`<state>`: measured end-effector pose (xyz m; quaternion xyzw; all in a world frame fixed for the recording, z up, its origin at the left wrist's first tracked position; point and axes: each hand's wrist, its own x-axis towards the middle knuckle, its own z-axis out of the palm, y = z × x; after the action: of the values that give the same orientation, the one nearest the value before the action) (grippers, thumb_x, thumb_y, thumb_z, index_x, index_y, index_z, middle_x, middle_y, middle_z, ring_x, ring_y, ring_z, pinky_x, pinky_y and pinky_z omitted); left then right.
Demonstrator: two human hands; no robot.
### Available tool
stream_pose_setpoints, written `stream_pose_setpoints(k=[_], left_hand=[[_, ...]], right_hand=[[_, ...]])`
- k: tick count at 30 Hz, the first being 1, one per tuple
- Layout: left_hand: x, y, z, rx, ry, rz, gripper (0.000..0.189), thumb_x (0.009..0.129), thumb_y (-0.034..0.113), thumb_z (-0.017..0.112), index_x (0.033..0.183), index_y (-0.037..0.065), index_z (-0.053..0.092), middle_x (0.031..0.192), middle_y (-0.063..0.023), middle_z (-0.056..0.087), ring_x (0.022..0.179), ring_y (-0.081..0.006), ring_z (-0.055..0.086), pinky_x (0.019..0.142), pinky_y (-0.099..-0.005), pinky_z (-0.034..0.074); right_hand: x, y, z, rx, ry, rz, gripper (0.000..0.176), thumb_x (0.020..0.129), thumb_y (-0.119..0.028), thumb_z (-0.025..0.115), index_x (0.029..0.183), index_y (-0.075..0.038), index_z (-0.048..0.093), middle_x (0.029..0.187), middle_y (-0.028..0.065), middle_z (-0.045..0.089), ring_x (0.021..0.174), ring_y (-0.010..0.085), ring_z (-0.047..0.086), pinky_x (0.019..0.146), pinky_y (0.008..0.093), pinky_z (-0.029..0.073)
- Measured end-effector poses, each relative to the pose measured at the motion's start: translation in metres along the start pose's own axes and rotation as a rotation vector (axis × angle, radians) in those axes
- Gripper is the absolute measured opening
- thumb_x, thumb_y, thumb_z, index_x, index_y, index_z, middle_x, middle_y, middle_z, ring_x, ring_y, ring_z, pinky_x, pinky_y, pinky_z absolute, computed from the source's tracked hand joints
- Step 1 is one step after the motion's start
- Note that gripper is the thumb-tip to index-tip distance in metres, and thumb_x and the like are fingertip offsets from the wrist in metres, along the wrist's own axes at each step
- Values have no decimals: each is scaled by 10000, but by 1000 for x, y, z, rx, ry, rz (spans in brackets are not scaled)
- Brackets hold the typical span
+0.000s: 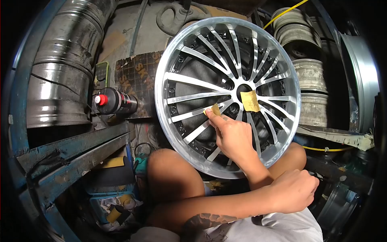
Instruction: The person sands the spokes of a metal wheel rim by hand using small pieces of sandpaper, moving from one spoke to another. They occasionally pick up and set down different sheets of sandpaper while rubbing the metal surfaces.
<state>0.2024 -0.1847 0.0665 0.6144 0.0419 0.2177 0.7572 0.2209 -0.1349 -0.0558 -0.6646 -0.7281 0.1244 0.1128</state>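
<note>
A silver multi-spoke car wheel rim (160, 86) leans face up before my knees. My right hand (234, 135) pinches a small folded piece of yellow sandpaper (215, 109) against a spoke left of the hub. Another creased yellow sandpaper piece (250, 101) lies over the hub, partly covering the centre hole. My left arm crosses over my right forearm, and my left hand (296, 189) is closed in a fist at the right, below the rim. The inside of that fist is hidden.
A black bottle with a red cap (117, 101) lies left of the rim. Stacked wheels (60, 80) stand at the left, with more wheels (308, 76) at the right. A blue metal frame (80, 149) and a blue basket (98, 205) are at the lower left.
</note>
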Motion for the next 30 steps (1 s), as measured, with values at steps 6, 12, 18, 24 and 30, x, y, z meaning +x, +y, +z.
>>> stream_pose_setpoints(k=[6,12,18,24,30], left_hand=[[-1,-3,0,177,49,28,124,873,90,663,842,-30,665,701,-238,679,681,-454,689,626,-535,550],[2,-6,0,234,76,86,126,890,91,652,860,-32,661,690,-227,674,675,-438,700,600,-526,552],[-2,-5,5,274,146,150,132,888,100,662,859,-29,653,692,-216,676,657,-422,699,585,-504,553],[-2,-8,9,281,128,158,134,874,111,687,867,-20,659,681,-190,671,646,-395,703,578,-494,548],[-3,-8,6,330,106,172,153,866,131,710,894,-14,669,716,-170,686,671,-364,720,594,-474,559]], right_hand=[[-1,-7,-23,-27,-42,3,418,901,-44,679,1293,-179,740,925,86,769,685,309,723,595,430,555],[3,-2,0,-38,79,-38,447,874,-17,691,1294,-162,727,812,91,696,639,314,682,590,430,533],[5,-8,-13,-35,58,-8,451,846,0,674,1260,-167,741,861,87,723,661,312,697,597,424,542],[12,-2,-14,18,167,23,365,913,-31,669,1237,-176,756,905,89,751,709,325,721,627,430,568],[6,-4,-25,-67,64,60,440,881,-10,644,1271,-190,738,897,78,743,706,327,719,617,443,567]])
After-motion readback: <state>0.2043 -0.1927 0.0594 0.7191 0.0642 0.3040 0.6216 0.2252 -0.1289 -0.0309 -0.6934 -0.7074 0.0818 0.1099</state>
